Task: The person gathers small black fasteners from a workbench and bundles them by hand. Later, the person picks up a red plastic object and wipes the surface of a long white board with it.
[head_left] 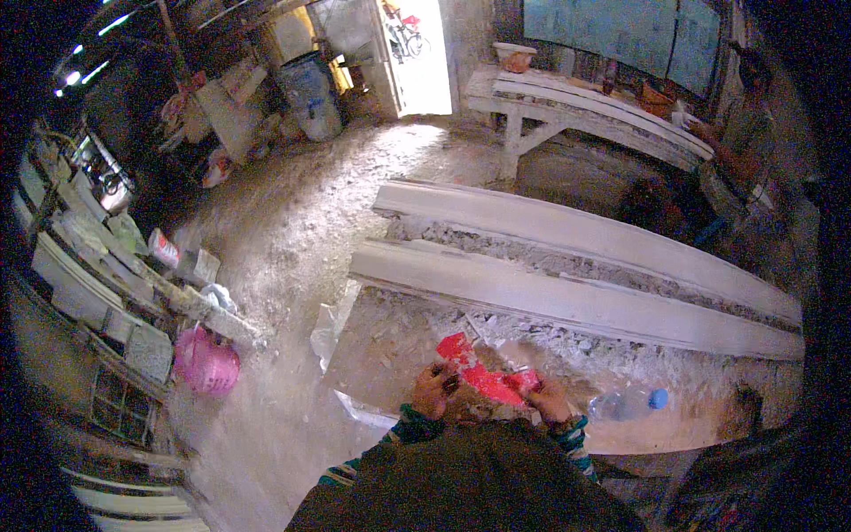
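A curved, bright red piece point(486, 379), flat-looking and specked with pale plaster, is between my hands over the dusty table point(363, 346). My right hand point(551, 401) is closed on its right end. At its left edge, my left hand point(432, 392) has curled fingers that appear to grip it, though the fingertips are in shadow. The red piece's exact kind is unclear. Right of my right hand, a clear plastic bottle point(620, 404) with a blue cap lies on its side.
Two long white moulded strips point(461, 270) run across the table beyond my hands, with crumbled plaster between them. A pink sack-like bundle point(207, 362) sits left on the floor. Another person point(745, 146) is near the white bench point(567, 93). A blue barrel point(310, 97) stands by the bright doorway.
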The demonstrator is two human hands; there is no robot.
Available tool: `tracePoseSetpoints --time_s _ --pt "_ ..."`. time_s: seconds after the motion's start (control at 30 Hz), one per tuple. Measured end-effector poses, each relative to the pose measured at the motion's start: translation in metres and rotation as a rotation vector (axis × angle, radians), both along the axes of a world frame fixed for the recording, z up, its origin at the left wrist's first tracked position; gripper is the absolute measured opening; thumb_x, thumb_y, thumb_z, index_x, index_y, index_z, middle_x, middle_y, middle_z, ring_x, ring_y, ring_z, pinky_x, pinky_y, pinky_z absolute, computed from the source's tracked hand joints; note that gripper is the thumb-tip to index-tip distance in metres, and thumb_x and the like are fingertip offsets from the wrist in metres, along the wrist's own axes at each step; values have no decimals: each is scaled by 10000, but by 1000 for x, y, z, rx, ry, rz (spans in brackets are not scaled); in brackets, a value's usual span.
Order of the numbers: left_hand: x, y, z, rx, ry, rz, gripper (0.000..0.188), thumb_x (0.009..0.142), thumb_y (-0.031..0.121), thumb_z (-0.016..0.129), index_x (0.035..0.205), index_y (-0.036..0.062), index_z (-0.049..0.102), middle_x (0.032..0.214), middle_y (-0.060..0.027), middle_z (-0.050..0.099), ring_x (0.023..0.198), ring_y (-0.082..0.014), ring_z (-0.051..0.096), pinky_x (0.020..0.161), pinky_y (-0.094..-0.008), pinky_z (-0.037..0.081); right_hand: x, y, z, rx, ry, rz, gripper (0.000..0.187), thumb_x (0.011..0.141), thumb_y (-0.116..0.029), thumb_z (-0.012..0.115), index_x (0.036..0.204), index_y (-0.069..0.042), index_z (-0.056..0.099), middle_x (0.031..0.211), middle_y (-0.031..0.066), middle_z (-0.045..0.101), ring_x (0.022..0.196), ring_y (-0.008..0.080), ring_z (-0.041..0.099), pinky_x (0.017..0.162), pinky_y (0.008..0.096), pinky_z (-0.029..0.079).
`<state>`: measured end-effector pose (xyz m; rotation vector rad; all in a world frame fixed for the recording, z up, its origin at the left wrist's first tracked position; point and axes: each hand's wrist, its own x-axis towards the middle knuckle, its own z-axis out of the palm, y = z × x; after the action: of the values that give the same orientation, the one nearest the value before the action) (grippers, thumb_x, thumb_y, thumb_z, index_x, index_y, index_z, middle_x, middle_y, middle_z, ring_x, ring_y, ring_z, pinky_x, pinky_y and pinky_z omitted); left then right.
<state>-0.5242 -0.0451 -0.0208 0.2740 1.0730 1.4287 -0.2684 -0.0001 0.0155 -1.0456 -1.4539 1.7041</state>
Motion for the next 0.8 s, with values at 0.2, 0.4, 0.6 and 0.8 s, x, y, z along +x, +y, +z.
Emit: tracePoseSetpoints --time_s 0.2,0.4,0.6,0.8 --pt "-7 3 -8 -60 34 54 261 846 223 613 1035 71 516 925 -57 588 762 -175 587 631 -292 502 -8 0 -12 -72 -58 26 352 819 -187 653 1099 -27 511 934 55 621 738 140 605 601 268 518" --pt "-35 54 -8 39 -73 29 364 891 298 544 1157 76 432 1080 -77 540 884 -210 566 724 -341 504 -13 10 -7 43 4 -215 380 827 -218 643 1108 -21 478 877 80 621 660 161 612 491 253 472" --pt "-56 134 -54 110 -260 -41 291 930 318 459 1071 65 484 1040 -91 547 904 -240 565 795 -399 497 -4 5 -1 -18 -160 -204 401 832 -207 633 1147 -20 469 893 80 622 575 151 601 437 243 455" --pt "-64 161 -80 137 -172 -39 245 921 284 485 930 45 537 890 -93 581 830 -240 586 719 -382 525 7 1 -21 -15 -99 -265 436 833 -197 632 1187 -12 457 964 98 613 605 154 605 450 239 464"
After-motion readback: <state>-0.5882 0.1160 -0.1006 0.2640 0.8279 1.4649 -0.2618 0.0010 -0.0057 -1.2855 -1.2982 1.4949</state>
